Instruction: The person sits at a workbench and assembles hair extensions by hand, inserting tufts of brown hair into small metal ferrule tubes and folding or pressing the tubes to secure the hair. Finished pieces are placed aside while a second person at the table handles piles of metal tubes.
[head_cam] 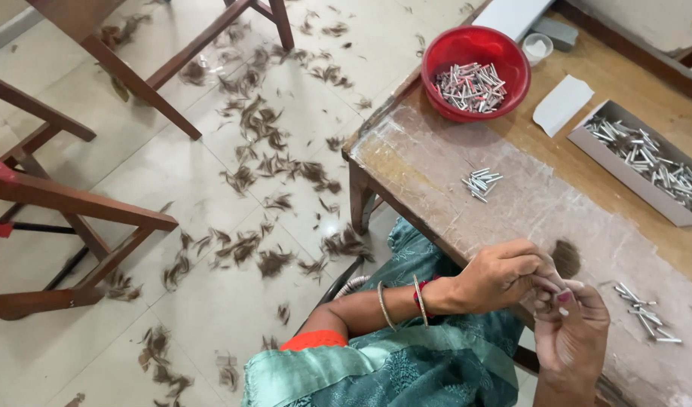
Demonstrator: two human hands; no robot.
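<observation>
Bare tabletop [527,203] strip runs between far red bowl [476,73] and near hands: open passage. Small pile of metal tubes [481,183] sits mid-strip, room either side. Right: long grey tray [641,160] blocks far-right edge; white paper slip [561,104] lies flat between bowl and tray. Near right: loose tubes [647,315] just beside right hand [571,332]. Left hand [500,275] touches right hand at near table edge, hair tuft [565,258] above.
</observation>
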